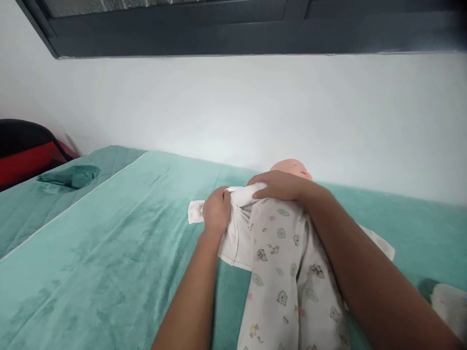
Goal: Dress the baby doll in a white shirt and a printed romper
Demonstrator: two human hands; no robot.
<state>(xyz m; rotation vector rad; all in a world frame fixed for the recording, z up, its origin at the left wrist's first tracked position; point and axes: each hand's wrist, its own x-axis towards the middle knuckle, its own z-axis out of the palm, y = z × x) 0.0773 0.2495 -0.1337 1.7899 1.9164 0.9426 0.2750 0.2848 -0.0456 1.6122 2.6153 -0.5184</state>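
A doll (pixel 287 166) lies on its back on the green bedcover, dressed in white baby pants (pixel 279 272) with a leaf and animal print. Its head shows only partly behind my right hand. A white baby shirt (pixel 237 245) is spread open at its left side, plain inner face up, with a printed cuff (pixel 195 212) sticking out past my left hand. My left hand (pixel 218 210) is closed on the shirt's sleeve. My right hand (pixel 279 185) lies across the doll's chest, thumb and fingers closed round a white-covered arm (pixel 248 194).
The green bedcover (pixel 109 243) has soft wrinkles. A bunched green cloth (pixel 69 177) lies at the far left, near a black and red object (pixel 29 153). A white wall (pixel 182 107) and dark window frame (pixel 182 29) stand behind. A pale fuzzy item (pixel 450 304) is at right.
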